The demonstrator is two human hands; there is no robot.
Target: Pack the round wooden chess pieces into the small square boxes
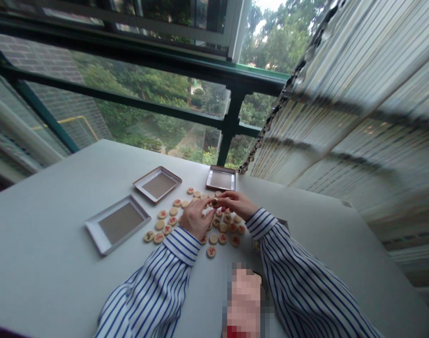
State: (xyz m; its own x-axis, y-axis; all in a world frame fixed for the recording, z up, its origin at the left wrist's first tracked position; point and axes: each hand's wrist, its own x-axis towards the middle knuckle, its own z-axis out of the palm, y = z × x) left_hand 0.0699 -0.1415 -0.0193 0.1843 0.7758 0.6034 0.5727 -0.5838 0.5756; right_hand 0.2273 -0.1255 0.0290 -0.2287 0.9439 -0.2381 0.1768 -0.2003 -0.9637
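Over the middle of the table, a round wooden Chinese chess piece (pixel 214 202) with a dark mark is held up where the fingertips of both hands meet. My left hand (pixel 197 217) is closed, its thumb and forefinger at the left edge of the piece. From the other side, my right hand (pixel 237 204) pinches the same piece with bent fingers. Many more pieces lie scattered flat below and around both hands. Some show red characters, like the near piece (pixel 211 252); a piece at the left (pixel 149 236) has a dark character, and others are blank side up. My hands hide part of the spread.
Shallow box halves lie on the white table (pixel 52 206): a near-left tray (pixel 95 237), a middle tray (pixel 144 195) and a far tray (pixel 210 186). Another box is partly behind my right sleeve. A pixelated object (pixel 244 300) is at the near edge. Window and curtain (pixel 341 94) stand beyond.
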